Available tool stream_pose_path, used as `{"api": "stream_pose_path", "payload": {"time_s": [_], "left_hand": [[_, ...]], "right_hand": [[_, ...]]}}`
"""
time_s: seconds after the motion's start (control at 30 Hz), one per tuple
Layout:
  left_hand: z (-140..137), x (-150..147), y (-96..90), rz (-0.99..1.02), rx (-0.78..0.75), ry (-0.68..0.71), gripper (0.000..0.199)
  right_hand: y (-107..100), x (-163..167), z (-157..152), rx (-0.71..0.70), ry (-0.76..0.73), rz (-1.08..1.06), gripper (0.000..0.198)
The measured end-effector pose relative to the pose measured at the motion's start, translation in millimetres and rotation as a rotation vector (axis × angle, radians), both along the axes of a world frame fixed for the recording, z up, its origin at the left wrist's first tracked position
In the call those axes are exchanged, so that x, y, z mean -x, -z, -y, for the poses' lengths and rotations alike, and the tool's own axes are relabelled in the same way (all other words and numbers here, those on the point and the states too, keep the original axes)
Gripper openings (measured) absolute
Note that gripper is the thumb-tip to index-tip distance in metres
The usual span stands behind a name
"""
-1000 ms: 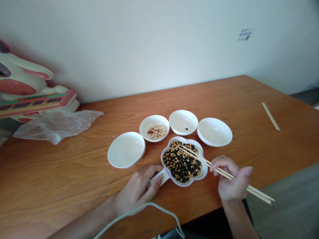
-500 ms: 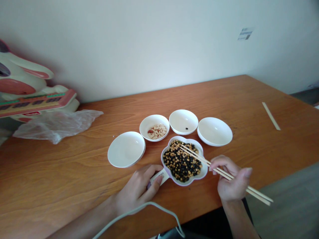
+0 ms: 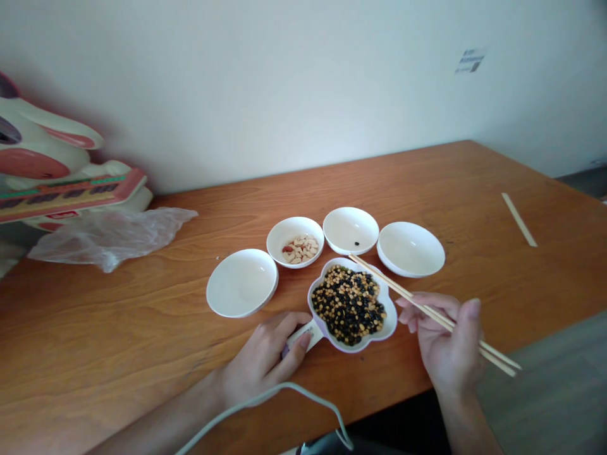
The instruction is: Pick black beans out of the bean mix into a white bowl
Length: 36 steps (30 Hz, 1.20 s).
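"Lilac edges the pan (image 3: 389,309) on the bench (image 3: 118,322) in front of you. How far along are you?"

"Early, I'd judge. You have mixed black and yellow beans (image 3: 348,309) spread across the pan, and your left hand (image 3: 263,354) has its grip closed around the handle (image 3: 313,332)."

"What have you set apart?"

"You have nut pieces (image 3: 301,249) in the left middle bowl (image 3: 284,232) and one dark bean (image 3: 357,243) in the right middle bowl (image 3: 348,224). Your left outer bowl (image 3: 241,283) and right outer bowl (image 3: 410,249) show only their white insides, so most of the work looks left to do."

"And your right hand (image 3: 446,354)?"

"Its grip is narrow, holding the chopsticks (image 3: 401,289). You have their tips close together by the pan's far rim, near the right middle bowl. You might have something pinched there, but the tips are too small to tell."

"What can't you make out?"

"Your left fingers cover part of the handle, and a pale cord (image 3: 284,385) passes before that hand's lower edge. The toy (image 3: 47,145) is cut off at the side, and you can't read the wall label (image 3: 471,60)."
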<state>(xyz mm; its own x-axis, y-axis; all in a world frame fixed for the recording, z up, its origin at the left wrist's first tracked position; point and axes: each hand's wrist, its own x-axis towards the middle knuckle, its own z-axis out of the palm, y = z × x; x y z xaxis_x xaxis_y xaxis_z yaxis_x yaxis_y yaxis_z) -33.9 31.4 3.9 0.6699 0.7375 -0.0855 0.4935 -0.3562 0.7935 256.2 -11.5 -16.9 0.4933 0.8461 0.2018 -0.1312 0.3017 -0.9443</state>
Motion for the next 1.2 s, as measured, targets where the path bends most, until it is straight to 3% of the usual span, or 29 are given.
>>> {"api": "stream_pose_path", "payload": {"time_s": [0.1,0.17,0.37,0.67,0.9,1.0,1.2], "left_hand": [[0,1,1.0,0.003,-0.005,0.005,0.022],[0,1,1.3,0.006,-0.002,0.003,0.021],[1,1,0.4,0.012,0.016,-0.001,0.021],[2,1,-2.4,0.023,0.028,-0.016,0.025],[2,1,-0.9,0.095,0.059,-0.063,0.026],[1,1,-2.2,0.109,0.088,-0.068,0.025],[2,1,2.3,0.105,0.088,-0.086,0.029]], "right_hand": [[-10,-11,4,-0.002,-0.055,-0.154,0.037],[-16,-18,7,-0.018,-0.076,-0.183,0.035],[-26,-15,4,0.055,-0.056,0.098,0.039],[-49,-12,-45,0.103,-0.409,0.401,0.062],[-77,-26,-72,0.163,-0.511,0.678,0.047],[-73,-30,-63,0.148,-0.462,0.652,0.046],[-33,-9,-21,0.127,-0.337,0.290,0.040]]}}
